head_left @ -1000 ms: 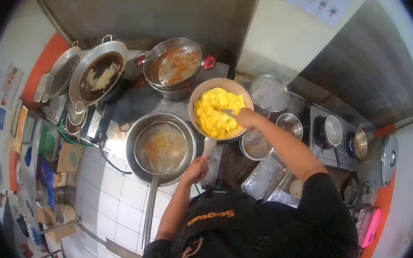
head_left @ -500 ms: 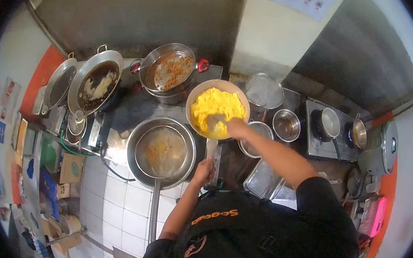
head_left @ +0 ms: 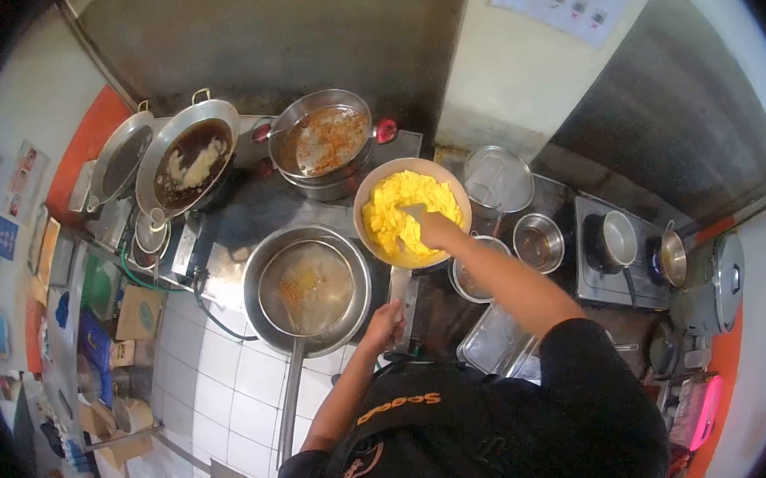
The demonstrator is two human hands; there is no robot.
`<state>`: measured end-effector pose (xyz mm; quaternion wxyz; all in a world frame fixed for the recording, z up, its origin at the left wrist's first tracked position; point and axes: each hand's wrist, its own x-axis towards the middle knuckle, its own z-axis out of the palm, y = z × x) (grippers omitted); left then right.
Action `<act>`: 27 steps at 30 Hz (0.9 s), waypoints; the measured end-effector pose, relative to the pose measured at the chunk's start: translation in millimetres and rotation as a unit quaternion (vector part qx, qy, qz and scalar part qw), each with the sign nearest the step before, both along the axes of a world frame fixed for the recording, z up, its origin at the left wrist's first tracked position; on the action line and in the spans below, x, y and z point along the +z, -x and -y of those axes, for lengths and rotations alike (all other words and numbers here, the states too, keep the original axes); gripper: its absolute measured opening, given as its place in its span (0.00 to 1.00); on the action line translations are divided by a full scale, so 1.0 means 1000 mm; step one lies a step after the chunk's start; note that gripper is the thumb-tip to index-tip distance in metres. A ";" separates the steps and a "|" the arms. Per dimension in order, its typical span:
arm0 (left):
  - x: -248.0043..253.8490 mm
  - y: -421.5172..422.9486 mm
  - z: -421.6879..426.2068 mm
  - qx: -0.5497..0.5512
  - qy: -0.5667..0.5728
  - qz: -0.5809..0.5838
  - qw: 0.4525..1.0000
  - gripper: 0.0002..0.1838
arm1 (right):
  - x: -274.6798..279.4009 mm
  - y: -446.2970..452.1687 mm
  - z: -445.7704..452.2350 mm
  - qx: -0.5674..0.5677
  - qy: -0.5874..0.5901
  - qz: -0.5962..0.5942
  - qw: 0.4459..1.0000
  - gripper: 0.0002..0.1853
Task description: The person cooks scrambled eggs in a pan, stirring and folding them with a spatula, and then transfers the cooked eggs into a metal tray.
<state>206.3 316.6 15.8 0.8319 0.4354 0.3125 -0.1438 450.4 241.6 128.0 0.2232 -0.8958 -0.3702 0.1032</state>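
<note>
A beige frying pan (head_left: 439, 170) full of yellow scrambled eggs (head_left: 389, 204) sits in front of me on the cooking counter. My left hand (head_left: 385, 324) is closed around the pan's pale handle (head_left: 400, 285). Over the pan's right side, the fingers of my right hand (head_left: 442, 233) are wrapped round a spatula (head_left: 413, 210). Its greyish blade dips into the eggs, and most of its handle is hidden by my hand. Just left of the pan, a large strainer (head_left: 303, 287) with brown crumbs rests on a wide metal bowl (head_left: 362, 288).
Behind stand a red-handled pot (head_left: 363, 113) and an oil-filled wok (head_left: 150, 159). A round sieve (head_left: 501, 179), a small metal bowl (head_left: 538, 242) and a metal tray (head_left: 486, 344) lie at the right. Farther right, a saucepan (head_left: 619, 238) sits on a stove (head_left: 588, 289).
My right hand has moved the spatula slightly farther back and right through the eggs, which have shifted in the pan. The whole view has tilted a little. My left hand keeps its grip.
</note>
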 end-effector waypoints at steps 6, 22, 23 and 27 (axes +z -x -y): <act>0.016 0.002 -0.005 -0.032 0.068 0.021 0.997 0.21 | 0.078 -0.015 0.036 0.232 0.376 -0.141 0.886 0.11; 0.021 0.000 -0.004 -0.031 0.065 0.026 0.997 0.20 | -0.002 0.001 0.010 -0.207 -0.066 -0.315 0.924 0.14; 0.018 0.001 -0.003 -0.030 0.069 0.029 0.997 0.20 | 0.004 0.000 0.011 -0.216 -0.070 -0.316 0.921 0.14; 0.011 0.000 -0.006 -0.027 0.090 0.037 0.995 0.20 | 0.003 -0.016 -0.004 -0.195 -0.047 -0.281 0.939 0.14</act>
